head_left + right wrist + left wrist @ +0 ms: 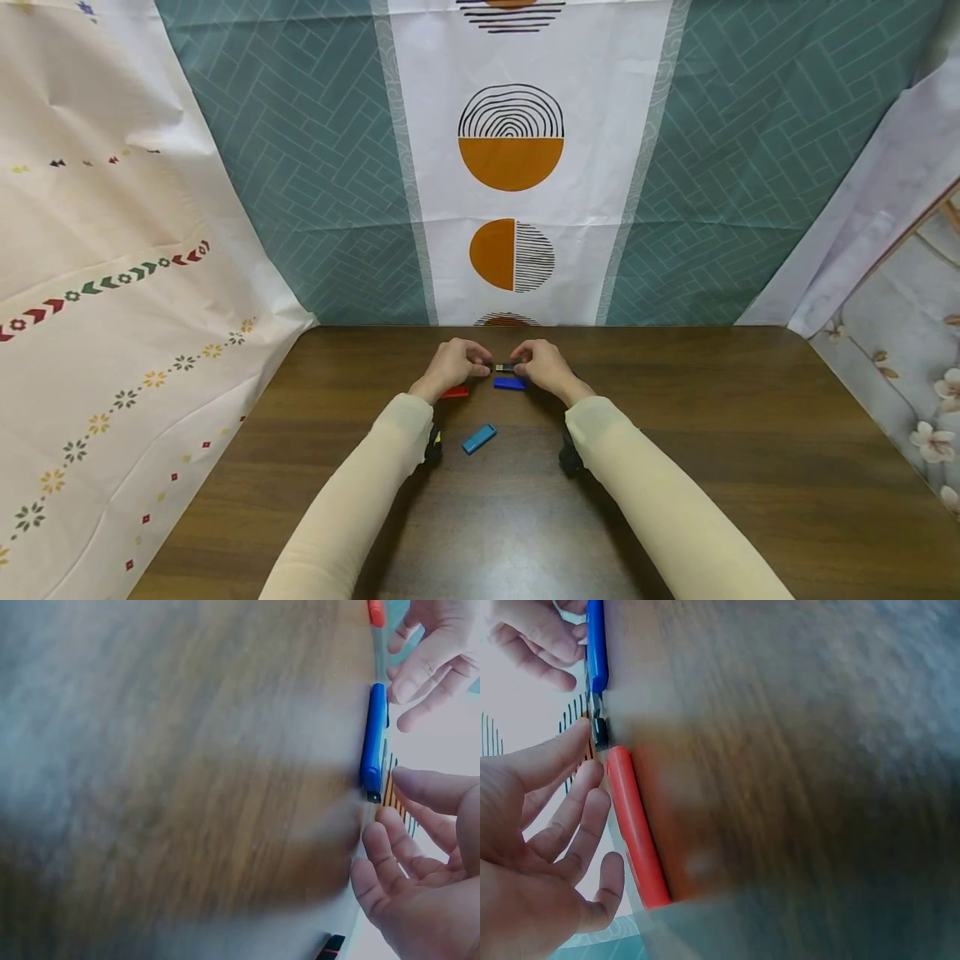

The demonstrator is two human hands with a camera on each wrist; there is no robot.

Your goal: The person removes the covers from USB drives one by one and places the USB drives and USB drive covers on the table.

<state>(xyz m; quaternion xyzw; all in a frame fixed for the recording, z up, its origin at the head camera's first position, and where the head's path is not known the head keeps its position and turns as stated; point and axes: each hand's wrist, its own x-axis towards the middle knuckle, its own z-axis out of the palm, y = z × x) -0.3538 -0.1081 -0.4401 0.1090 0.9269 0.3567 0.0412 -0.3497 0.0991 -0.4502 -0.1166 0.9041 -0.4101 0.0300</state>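
A black USB stick (504,367) with a bare metal plug lies at the far middle of the table. My left hand (455,364) is at its left, fingertips beside a small black piece (600,733) that looks like its cap. From the other side my right hand (545,367) reaches in, fingertips close to the stick's far end. Both hands have loosely bent, parted fingers; whether the tips touch the pieces is hard to tell. Just nearer lies a blue USB stick (510,383). A red stick (639,825) lies below my left hand, partly hidden in the head view.
A light blue stick (479,438) lies nearer me, between my forearms. By my right hand, a black object with a red mark (331,947) shows at the edge of the right wrist view. Patterned cloth (510,167) hangs behind the wooden table (712,417).
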